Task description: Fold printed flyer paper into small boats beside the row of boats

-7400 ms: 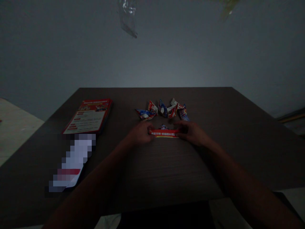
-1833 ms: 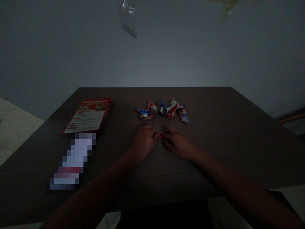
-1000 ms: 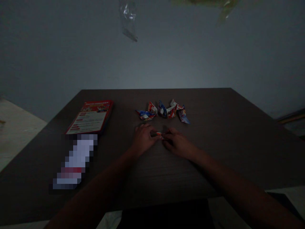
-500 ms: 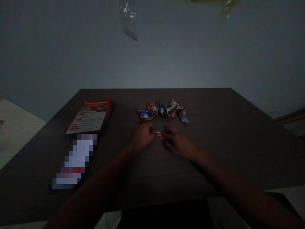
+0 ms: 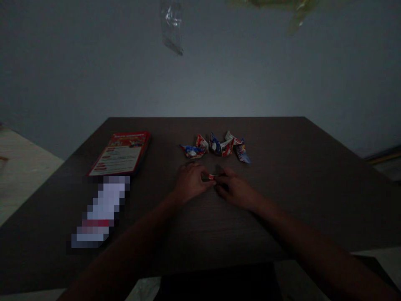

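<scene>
My left hand and my right hand meet at the middle of the dark wooden table, fingers pinched together on a small folded red-and-white paper piece. Only a sliver of the paper shows between the fingertips. Just beyond the hands lies a row of several folded paper shapes in red, white and blue. The room is dim.
A stack of red-and-white leaflets lies at the table's left. Nearer me on the left is a blurred-out flat item. A clear plastic scrap hangs above against the grey wall. Pale floor shows at far left.
The long red strip held stretched between both hands earlier is now folded small. My hands have come together over it and keep pinching it; the view shifted slightly.
</scene>
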The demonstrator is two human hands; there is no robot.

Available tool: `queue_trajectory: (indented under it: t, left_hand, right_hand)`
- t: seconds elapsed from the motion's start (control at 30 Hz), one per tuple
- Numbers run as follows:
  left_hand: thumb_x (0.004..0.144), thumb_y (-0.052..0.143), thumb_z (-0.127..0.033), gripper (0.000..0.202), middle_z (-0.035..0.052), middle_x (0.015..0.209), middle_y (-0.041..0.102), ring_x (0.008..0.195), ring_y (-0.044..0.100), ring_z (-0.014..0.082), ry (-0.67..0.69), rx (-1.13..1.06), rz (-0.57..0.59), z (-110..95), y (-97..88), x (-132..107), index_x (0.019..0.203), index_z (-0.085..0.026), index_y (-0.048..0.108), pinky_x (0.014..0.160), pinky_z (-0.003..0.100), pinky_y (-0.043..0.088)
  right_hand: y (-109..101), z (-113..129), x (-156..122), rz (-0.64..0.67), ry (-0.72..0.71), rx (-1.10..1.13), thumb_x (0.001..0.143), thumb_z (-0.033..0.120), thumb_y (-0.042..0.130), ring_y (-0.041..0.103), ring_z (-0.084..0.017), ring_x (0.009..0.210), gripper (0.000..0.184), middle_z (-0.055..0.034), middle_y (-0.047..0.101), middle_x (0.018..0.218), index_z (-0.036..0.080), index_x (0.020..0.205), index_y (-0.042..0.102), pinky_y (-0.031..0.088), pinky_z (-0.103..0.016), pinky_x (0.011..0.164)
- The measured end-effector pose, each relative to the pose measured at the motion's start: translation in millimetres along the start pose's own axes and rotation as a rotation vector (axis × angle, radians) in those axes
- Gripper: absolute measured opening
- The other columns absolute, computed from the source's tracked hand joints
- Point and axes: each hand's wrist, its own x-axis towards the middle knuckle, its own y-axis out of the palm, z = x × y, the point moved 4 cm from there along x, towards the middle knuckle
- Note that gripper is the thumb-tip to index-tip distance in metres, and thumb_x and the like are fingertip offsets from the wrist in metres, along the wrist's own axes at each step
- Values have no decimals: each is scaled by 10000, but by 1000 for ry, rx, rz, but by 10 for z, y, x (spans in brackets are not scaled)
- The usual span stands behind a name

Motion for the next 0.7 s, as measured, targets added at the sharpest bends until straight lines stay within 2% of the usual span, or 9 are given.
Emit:
queue_trajectory:
  t: [0.13, 0.27, 0.4, 0.5, 0.57, 0.7]
  left_hand:
    - [738, 650, -486, 302, 42, 922, 627, 936, 554, 235, 33, 18, -15, -44, -10, -33, 887, -224, 666, 814, 360, 401]
    - [771, 626, -429, 238, 44, 946, 616, 964, 540, 240, 31, 27, -29, -73, -12, -51, 894, -228, 659, 818, 366, 386]
    - [797, 599, -383, 187, 36, 957, 613, 974, 531, 236, 21, 17, -56, 4, -32, -35, 902, -238, 658, 830, 373, 374]
    - [799, 595, -403, 213, 44, 955, 614, 965, 531, 241, -5, 24, -52, 99, -61, -8, 912, -237, 668, 828, 382, 375]
    - [801, 593, -398, 217, 50, 966, 616, 969, 531, 247, -19, 37, -54, 128, -84, 3, 913, -228, 670, 822, 389, 377]
    - [820, 570, -328, 185, 62, 1020, 602, 999, 515, 248, 24, 83, -102, 15, -121, -16, 934, -205, 651, 832, 399, 375]
  right_hand:
    - [-13, -8, -1, -17, -4, 29, 838, 138, 522, 560, -199, 952, 251, -109, 548, 1047, 150, 1051, 654, 443, -330, 881]
    - [-24, -33, 22, -52, -47, 103, 823, 123, 535, 574, -201, 944, 255, -105, 586, 1016, 156, 1042, 661, 458, -335, 862]
    - [-136, -144, 29, -204, -70, 195, 814, 80, 508, 607, -177, 897, 266, -79, 633, 966, 168, 1005, 669, 477, -313, 817]
    - [-283, -303, -11, -335, 5, 172, 802, 80, 500, 621, -191, 924, 253, -88, 663, 977, 156, 966, 677, 478, -329, 832]
    - [-361, -404, -44, -352, 70, 150, 809, 101, 493, 630, -201, 929, 239, -98, 678, 976, 143, 952, 680, 478, -341, 845]
    - [-400, -540, -81, -254, 235, 76, 802, 139, 523, 652, -224, 930, 236, -98, 702, 1019, 156, 970, 689, 485, -362, 852]
